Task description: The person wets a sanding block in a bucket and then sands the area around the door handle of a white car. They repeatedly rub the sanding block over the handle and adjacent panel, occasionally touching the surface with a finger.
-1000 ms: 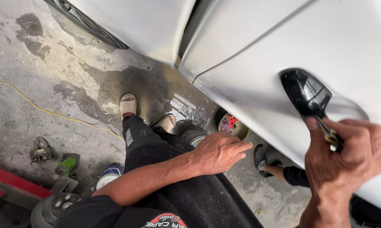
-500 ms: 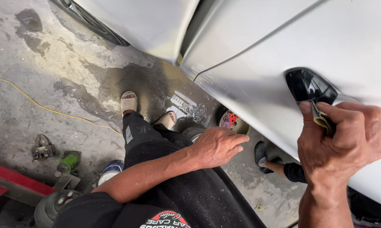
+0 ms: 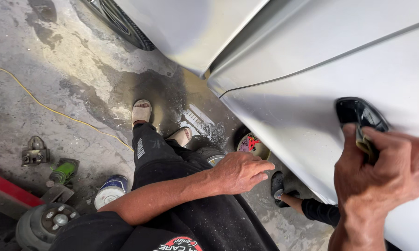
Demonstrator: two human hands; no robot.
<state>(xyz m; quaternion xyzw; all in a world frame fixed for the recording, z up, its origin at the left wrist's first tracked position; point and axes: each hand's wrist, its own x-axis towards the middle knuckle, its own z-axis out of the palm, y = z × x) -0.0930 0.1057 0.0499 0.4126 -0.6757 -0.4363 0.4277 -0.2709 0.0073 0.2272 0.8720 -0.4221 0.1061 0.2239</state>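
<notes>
The right hand (image 3: 381, 179) is up against the side of a silver car door (image 3: 307, 93). Its fingers (image 3: 390, 146) are curled tight together and they pinch a small folded piece of sanding paper (image 3: 365, 144). The paper looks yellow-brown and only a little bit of it shows between the fingers. It is pressed at the lower edge of the black door handle hole (image 3: 358, 114), which is dark and shiny.

The left hand (image 3: 239, 172) holds nothing. It lies flat on the person's own black trouser leg (image 3: 172, 167), near the knee. Its fingers are straight and close together, pointing toward the car.

Down below, two feet in pale sandals (image 3: 142, 111) stand on the wet grey concrete floor (image 3: 70, 69). A thin yellow cord (image 3: 42, 104) runs across the floor. A blue and white can (image 3: 111, 189) sits just beside the leg. A small green tool (image 3: 63, 171) and a red bar (image 3: 7, 195) lie at the left, and a round grey wheel (image 3: 44, 223) is in the corner. A round tub with red marks (image 3: 252, 145) sits under the car, near the left hand. A car tyre (image 3: 121, 23) shows at the top
</notes>
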